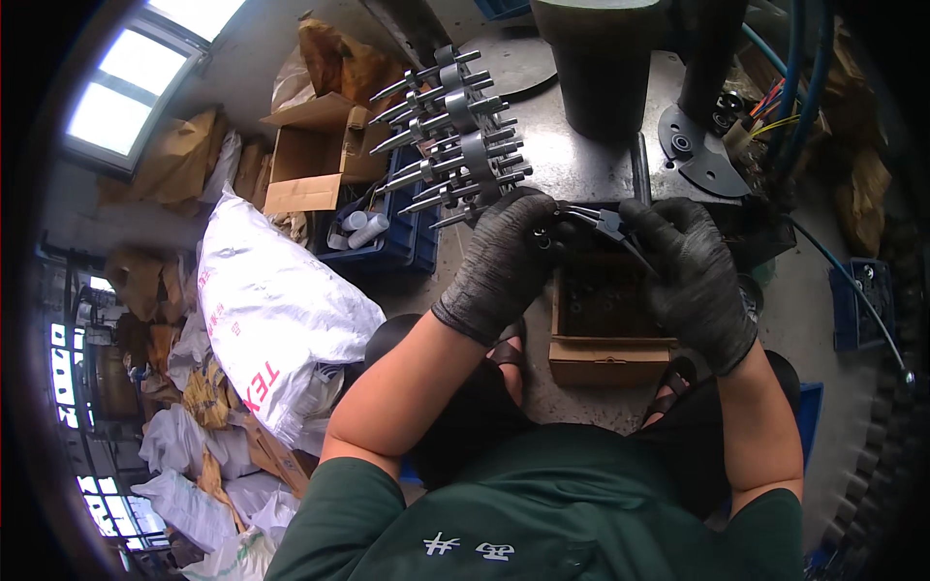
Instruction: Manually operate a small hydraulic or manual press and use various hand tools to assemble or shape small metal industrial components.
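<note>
My right hand (699,276), in a dark grey work glove, is closed around a pair of pliers (608,224). The slim jaws of the pliers point left and meet the fingertips of my left hand (502,261). That hand, gloved the same way, is closed on a small round metal part (542,233), mostly hidden by the fingers. Just beyond my left hand stands a row of metal shafts (455,145), with pointed ends to the left and grey rings around their middles.
Behind my hands is a metal machine table (601,165) with a thick dark column (596,77) and a curved plate (702,155). Below them sits a cardboard box (610,360) between my feet. A white sack (276,310), an open carton (315,155) and a blue crate (412,228) are leftward.
</note>
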Motion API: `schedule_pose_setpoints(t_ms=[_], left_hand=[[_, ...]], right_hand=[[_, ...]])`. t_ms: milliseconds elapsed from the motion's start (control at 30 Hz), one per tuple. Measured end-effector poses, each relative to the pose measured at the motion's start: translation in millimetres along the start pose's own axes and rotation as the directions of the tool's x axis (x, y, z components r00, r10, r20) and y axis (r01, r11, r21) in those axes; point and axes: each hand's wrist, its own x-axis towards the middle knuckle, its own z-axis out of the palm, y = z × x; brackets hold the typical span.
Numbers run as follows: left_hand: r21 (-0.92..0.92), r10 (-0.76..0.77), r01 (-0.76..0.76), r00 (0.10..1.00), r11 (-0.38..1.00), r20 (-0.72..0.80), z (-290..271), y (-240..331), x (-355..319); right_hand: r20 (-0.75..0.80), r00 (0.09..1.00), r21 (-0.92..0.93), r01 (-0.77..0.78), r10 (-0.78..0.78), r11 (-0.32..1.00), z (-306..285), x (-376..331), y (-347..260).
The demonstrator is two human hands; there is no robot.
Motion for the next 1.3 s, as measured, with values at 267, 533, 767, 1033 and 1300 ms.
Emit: schedule_pose_setpoints(t_ms=[267, 533, 767, 1033, 1300], left_hand=[[-0.670, -0.166, 0.200, 0.979, 0.715, 0.115, -3.2, -7.9, 4.4], [-0.731, -0.345, 0.292, 0.935, 0.617, 0.082, -0.3, 8.0, 3.6], [0.187, 0.075, -0.074, 0.997, 0.980, 0.004, 15.8, -1.8, -9.9], [-0.741, -0.360, 0.364, 0.916, 0.564, 0.176, 31.0, 28.4, -19.7], [-0.802, -0.316, 0.397, 0.908, 0.445, 0.274, 23.5, 25.4, -18.1]], right_hand=[[-0.001, 0.999, 0.030, -0.045, 0.045, 0.999, 2.8, -1.5, 0.7], [0.079, 0.994, 0.052, -0.083, 0.079, 0.995, 4.2, 0.4, -3.6], [0.384, 0.826, 0.692, -0.554, 0.413, 0.463, 64.8, 2.5, 27.7], [0.623, 0.713, 0.649, -0.701, 0.322, 0.295, 104.4, 30.8, 40.7], [0.508, 0.824, 0.604, -0.549, 0.251, 0.578, 102.7, 44.5, 50.5]])
